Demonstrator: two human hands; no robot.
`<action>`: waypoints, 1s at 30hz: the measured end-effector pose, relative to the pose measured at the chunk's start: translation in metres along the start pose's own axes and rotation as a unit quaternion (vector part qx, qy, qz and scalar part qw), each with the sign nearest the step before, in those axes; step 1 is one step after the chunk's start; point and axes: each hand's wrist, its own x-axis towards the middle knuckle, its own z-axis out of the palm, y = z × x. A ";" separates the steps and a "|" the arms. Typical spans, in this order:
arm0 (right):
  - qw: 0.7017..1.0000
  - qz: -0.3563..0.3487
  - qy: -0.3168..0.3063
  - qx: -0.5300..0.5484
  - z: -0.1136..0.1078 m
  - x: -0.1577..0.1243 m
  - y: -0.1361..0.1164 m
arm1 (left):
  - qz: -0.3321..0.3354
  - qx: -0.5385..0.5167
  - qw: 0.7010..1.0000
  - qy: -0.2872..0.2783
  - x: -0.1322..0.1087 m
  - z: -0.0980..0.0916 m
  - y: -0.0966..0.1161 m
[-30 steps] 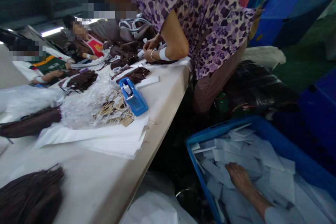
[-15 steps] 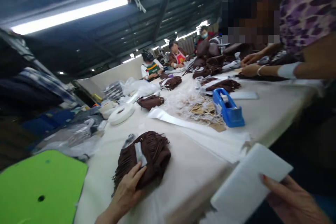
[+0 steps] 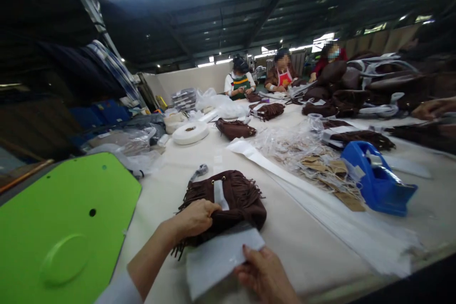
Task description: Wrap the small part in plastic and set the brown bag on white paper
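Note:
A dark brown fringed bag lies on the pale table, with a whitish strip across its front. My left hand is closed at the bag's left front, its fingers gripping the bag beside the strip. My right hand pinches a white flat sheet between thumb and fingers. The sheet lies at the bag's near edge and overlaps its lower front.
A blue tape dispenser, brown tags and long white sheets lie to the right. A white roll sits behind. A green board is at left. People work at the far side.
My right hand has brought the white sheet leftward to the bag's near edge. My left hand's fingers have curled in from lying spread on the bag. The camera view has turned right and levelled.

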 end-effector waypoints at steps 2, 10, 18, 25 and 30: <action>0.995 -0.051 0.088 0.010 -0.006 0.000 -0.017 | 0.007 0.003 1.000 -0.002 0.000 -0.001 0.001; 0.976 -0.122 0.175 -0.030 -0.024 -0.013 -0.025 | 0.018 -0.007 1.000 0.013 -0.010 0.015 -0.004; 0.984 -0.103 0.144 -0.018 -0.002 0.009 -0.011 | 0.066 -0.051 0.997 -0.001 -0.022 0.028 -0.024; 0.987 -0.088 0.135 -0.013 0.011 0.014 -0.010 | 0.063 -0.046 0.997 -0.022 -0.025 0.024 -0.020; 0.985 -0.098 0.145 -0.009 0.007 0.013 -0.013 | 0.054 -0.010 0.998 -0.009 -0.027 0.035 -0.016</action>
